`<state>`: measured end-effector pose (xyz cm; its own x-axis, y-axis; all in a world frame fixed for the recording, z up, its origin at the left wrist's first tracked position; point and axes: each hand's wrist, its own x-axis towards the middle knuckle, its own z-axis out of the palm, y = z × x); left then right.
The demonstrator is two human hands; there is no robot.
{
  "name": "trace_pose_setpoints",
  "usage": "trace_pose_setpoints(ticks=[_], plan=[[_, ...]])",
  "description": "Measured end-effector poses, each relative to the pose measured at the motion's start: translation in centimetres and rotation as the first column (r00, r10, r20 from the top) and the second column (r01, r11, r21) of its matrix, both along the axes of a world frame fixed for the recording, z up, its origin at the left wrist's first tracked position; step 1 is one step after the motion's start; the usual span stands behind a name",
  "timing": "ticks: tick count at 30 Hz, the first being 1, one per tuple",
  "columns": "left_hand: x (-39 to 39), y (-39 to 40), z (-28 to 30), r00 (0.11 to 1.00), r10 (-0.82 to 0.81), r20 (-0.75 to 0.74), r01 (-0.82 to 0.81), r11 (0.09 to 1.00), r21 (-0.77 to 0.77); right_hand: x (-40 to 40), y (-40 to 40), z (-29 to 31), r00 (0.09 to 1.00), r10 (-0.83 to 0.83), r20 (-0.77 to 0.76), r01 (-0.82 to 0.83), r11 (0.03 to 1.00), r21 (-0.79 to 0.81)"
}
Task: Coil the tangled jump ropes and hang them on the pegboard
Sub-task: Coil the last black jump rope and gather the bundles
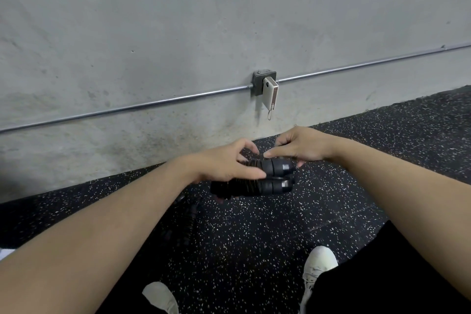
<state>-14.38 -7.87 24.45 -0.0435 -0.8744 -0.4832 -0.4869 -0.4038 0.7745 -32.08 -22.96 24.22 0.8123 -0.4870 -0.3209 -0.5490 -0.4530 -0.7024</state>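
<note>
Two black jump rope handles [270, 176] lie side by side, held out in front of me above the floor. My left hand [224, 163] grips them from the left, thumb across the upper handle. My right hand [298, 146] hovers over their right ends with fingers curled, fingertips pinching near the caps; what they pinch is hidden. A black beaded rope [187, 222] hangs down from the handles, hard to make out against the dark floor. No pegboard is in view.
A grey concrete wall [178, 33] stands close ahead, with a metal conduit [127, 108] running across it and an outlet box holding a white charger [270, 93]. Black speckled rubber floor [254, 237] lies below. My white shoes [318, 262] are at the bottom.
</note>
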Motion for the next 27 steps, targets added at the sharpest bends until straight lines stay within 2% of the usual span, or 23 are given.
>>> trace_pose_setpoints(ticks=[3,5,8,10,13,16,21,24,27], plan=[[-0.7,-0.5,-1.5,0.963,-0.098,0.251,0.104,0.994,-0.011,1.1,0.8,-0.3,1.000,0.008,0.012,-0.007,0.997,-0.079],[-0.9,-0.6,-1.9,0.925,-0.111,0.363,0.131,0.991,-0.030,1.7,1.6,-0.3,0.999,0.037,0.024,-0.033,0.988,-0.153],[-0.9,-0.9,-2.3,0.895,-0.041,0.445,0.090,0.992,-0.091,2.2,2.4,0.0,0.998,0.050,0.028,-0.040,0.957,-0.286],[-0.9,-1.0,-2.5,0.885,0.063,0.461,0.008,0.989,-0.151,2.4,2.7,0.2,0.998,0.063,0.030,-0.049,0.936,-0.349],[-1.2,-1.1,-2.9,0.897,0.223,0.382,-0.139,0.962,-0.236,2.5,3.2,0.6,0.997,0.069,0.020,-0.058,0.933,-0.356],[-1.0,-1.2,-3.2,0.890,0.333,0.313,-0.253,0.929,-0.268,2.5,3.5,0.9,0.997,0.071,0.033,-0.065,0.984,-0.168],[-0.2,-1.4,-3.2,0.869,0.473,0.146,-0.419,0.860,-0.290,2.4,3.6,1.2,0.982,-0.115,0.149,0.100,0.989,0.104],[0.1,-1.6,-3.4,0.855,0.516,-0.055,-0.515,0.832,-0.204,2.3,3.5,1.2,0.963,-0.127,0.238,0.124,0.992,0.027],[0.1,-1.8,-3.0,0.761,0.576,-0.297,-0.614,0.788,-0.044,2.5,3.4,0.9,0.939,-0.139,0.314,0.164,0.985,-0.055]])
